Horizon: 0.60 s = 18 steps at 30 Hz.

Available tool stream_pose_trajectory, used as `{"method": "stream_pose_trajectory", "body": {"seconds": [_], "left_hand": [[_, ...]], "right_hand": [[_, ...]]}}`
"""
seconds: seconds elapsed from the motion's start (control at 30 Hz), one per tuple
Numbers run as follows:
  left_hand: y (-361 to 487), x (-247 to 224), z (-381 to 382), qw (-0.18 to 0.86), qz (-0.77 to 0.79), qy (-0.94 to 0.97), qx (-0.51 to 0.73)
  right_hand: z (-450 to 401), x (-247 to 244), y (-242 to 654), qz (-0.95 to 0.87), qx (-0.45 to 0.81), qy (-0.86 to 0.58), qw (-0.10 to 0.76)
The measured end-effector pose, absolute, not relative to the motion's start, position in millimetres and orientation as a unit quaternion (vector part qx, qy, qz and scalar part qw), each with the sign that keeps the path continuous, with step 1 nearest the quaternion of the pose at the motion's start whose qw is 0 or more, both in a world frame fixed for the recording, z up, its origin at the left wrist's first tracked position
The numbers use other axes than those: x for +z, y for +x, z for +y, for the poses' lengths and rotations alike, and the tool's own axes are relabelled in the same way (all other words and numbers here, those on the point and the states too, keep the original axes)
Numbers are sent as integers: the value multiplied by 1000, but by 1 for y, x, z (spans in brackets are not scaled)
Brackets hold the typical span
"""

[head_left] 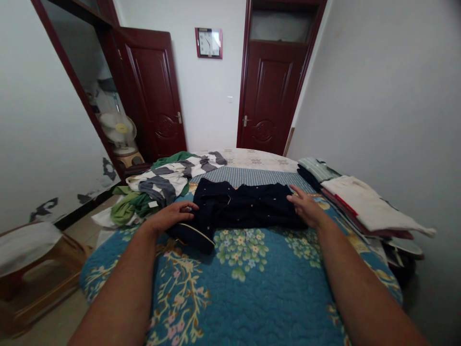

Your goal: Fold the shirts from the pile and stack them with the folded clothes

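On the teal quilted cover with printed flowers [273, 293]: here it is, a dark navy garment with small pale dots and thin pale piping [252, 206], stretched sideways in front of you.
Your left hand [176, 215]: palm down at the garment's left end, fingers bent onto the cloth, a piped edge slanting towards you just below (whether those fingers pinch the fabric, I cannot tell).
Your right hand [306, 206]: over at the opposite end, fingers loosely spread and touching the navy edge.
To your left: a crumpled grey-and-white striped cloth [180, 175], with rumpled green cloth [124, 209] beside and under it.
To your right: a cream-white folded cloth [370, 199] tops a pile, and just beyond it sits a pale green striped folded cloth [317, 168].
Down by the floor: a brown stool with a pale seat cover [39, 250], off to your left.
Back wall: a square red-framed clock [209, 43] hangs between an open dark red door [151, 91] and a closed dark red door [270, 91].
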<state>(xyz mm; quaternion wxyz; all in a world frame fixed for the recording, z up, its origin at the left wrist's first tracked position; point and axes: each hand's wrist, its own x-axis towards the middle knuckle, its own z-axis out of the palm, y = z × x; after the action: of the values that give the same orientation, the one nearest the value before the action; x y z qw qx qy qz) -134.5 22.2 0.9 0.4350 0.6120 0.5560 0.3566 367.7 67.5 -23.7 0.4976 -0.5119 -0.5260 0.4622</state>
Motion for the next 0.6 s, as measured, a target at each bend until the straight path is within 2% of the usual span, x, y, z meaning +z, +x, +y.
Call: {"method": "stream_pose_trajectory", "body": {"seconds": [0.13,0.27,0.4,0.5,0.6], "left_hand": [[-137,-3,32,571,521,460,436],[-139,-14,50,594,478,291,578],[-133,-20,61,585,434,165,665],[-127,-22,59,577,388,228,682],[-123,-27,55,521,454,344,636]], "right_hand": [[56,-14,366,-729,376,-462,338],[57,-25,353,-805,228,-518,178],[60,-37,341,-807,134,-558,141],[58,-38,336,-789,73,-597,124],[53,-28,330,-759,-12,-640,119]]}}
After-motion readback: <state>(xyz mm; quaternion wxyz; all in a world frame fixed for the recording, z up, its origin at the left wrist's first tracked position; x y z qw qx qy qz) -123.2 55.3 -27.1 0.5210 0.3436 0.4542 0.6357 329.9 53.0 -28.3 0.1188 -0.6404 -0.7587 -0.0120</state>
